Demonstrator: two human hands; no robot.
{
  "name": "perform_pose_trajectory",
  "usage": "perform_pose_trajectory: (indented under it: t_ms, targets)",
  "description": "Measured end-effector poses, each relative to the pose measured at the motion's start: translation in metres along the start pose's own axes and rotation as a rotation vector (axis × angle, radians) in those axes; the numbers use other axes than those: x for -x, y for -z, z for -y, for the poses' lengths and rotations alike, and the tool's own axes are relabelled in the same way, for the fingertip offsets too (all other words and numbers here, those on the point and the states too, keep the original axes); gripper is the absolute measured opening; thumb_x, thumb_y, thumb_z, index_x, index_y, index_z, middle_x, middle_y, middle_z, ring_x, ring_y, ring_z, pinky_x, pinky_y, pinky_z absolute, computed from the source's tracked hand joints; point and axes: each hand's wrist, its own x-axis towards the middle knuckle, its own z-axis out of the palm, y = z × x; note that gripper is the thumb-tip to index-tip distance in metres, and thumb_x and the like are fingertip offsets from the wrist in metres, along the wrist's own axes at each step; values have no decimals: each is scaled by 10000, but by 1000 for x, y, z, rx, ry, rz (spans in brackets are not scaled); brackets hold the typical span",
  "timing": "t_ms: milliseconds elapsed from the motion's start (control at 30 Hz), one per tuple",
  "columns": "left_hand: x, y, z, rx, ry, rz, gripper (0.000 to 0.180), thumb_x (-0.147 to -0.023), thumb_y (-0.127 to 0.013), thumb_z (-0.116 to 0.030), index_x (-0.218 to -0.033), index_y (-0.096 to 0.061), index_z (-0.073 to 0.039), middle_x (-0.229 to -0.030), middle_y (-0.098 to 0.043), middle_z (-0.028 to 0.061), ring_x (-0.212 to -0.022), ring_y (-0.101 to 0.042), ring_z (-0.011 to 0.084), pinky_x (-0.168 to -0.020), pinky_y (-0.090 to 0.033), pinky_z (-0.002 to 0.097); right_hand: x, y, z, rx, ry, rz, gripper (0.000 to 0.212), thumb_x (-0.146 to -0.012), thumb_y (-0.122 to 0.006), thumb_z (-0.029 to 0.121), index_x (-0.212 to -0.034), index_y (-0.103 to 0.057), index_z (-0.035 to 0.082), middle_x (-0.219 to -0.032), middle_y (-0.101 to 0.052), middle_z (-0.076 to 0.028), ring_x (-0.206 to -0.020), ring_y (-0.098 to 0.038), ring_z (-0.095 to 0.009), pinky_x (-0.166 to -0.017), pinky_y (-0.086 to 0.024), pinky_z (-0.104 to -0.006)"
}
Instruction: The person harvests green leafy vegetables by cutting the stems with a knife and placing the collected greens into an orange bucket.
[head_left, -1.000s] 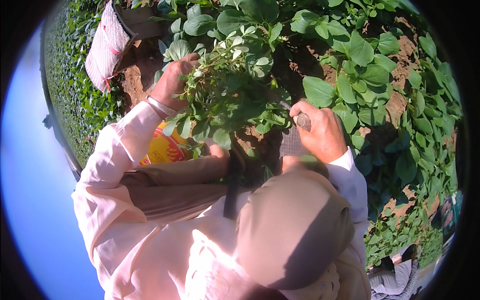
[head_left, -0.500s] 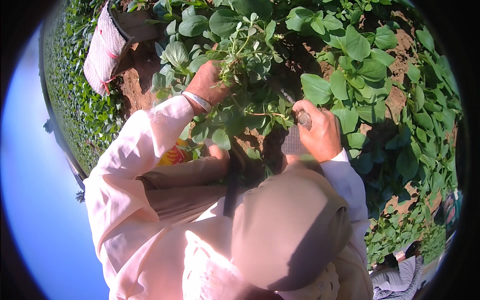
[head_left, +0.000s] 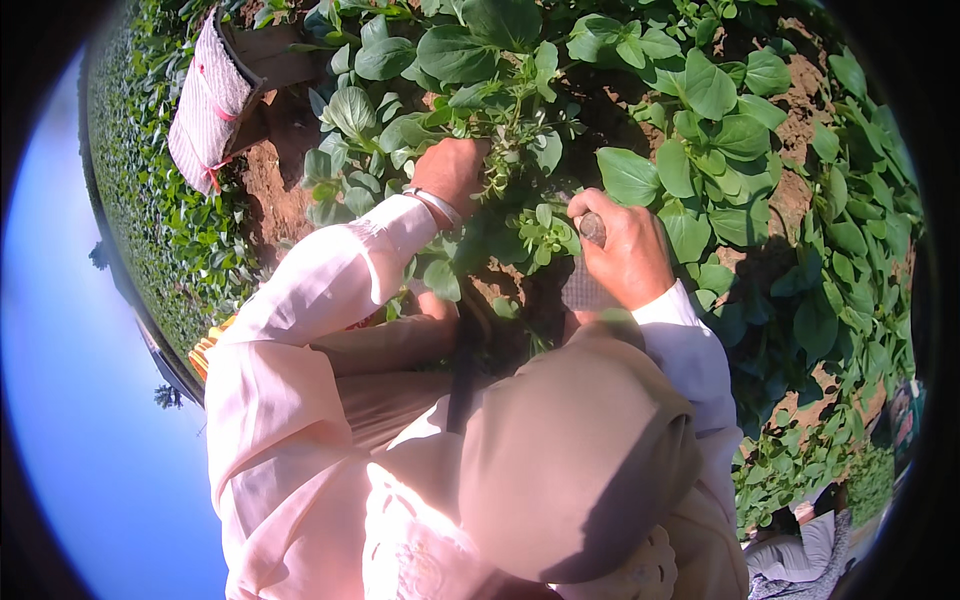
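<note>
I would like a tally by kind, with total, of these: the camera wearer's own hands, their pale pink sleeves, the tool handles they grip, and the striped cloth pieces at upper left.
Hands: 2 (left hand, right hand)
Pale pink sleeves: 2
Tool handle, in the right hand: 1
Striped cloth piece: 1
Total: 6

The person's left arm (head_left: 275, 400), in a pale pink sleeve, bends at the elbow, its forearm slanting far and right. The left wrist (head_left: 430, 208) wears a pale band. The left hand (head_left: 450, 172) shows its back; its fingertips are hidden. The right arm (head_left: 688, 335) reaches far and slightly left; the right hand (head_left: 632, 252), nearer than the left, has its fingers curled in a grip.
</note>
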Motion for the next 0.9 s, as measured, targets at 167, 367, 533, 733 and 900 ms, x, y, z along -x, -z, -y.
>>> perform_pose_trajectory:
  t_ms: [167, 367, 533, 733, 900]
  targets:
    - [-12, -21, -6, -380, -157, -29, 99, -790, -568, -165, -746, -656, -151, -690, -638, 96, -672, -652, 276, -566, -510, 377, 5, 8, -2, -123, -31, 22, 210, -697, -589, -17, -886, -560, 71, -614, -565, -161, -595, -570, -386, -521, -429, -419]
    - [-24, -34, -7, -614, -279, -33, 132, -799, -553, -188, -728, -665, -194, -657, -624, 32, -650, -640, 203, -515, -485, 334, 16, 14, -7, -121, -68, -3, 187, -728, -585, -26, -889, -569, 67, -621, -556, -152, -588, -554, -362, -538, -427, -378]
    - [-27, -29, -2, -575, -319, 2, 138, -815, -547, -199, -728, -654, -194, -678, -636, 33, -676, -648, 198, -537, -490, 329, 22, 13, -15, -183, -73, -36, 185, -746, -601, -20, -907, -579, 70, -633, -569, -138, -578, -568, -316, -542, -431, -348]
    - [-18, 0, 40, -19, -305, -12, 170, -669, -641, -68, -835, -609, -69, -674, -591, 118, -663, -606, 294, -591, -499, 363, 28, 27, -12, -247, -196, -36, 129, -803, -607, 4, -924, -591, 47, -696, -603, -116, -575, -564, -172, -577, -451, -284]
    - [33, 60, 87, 498, -97, -113, 194, -777, -636, -52, -967, -618, -17, -788, -655, 115, -693, -620, 207, -646, -489, 318, 29, 31, -21, -306, -179, -222, 80, -854, -602, 31, -934, -600, 23, -680, -546, -16, -601, -458, -55, -564, -406, -222]
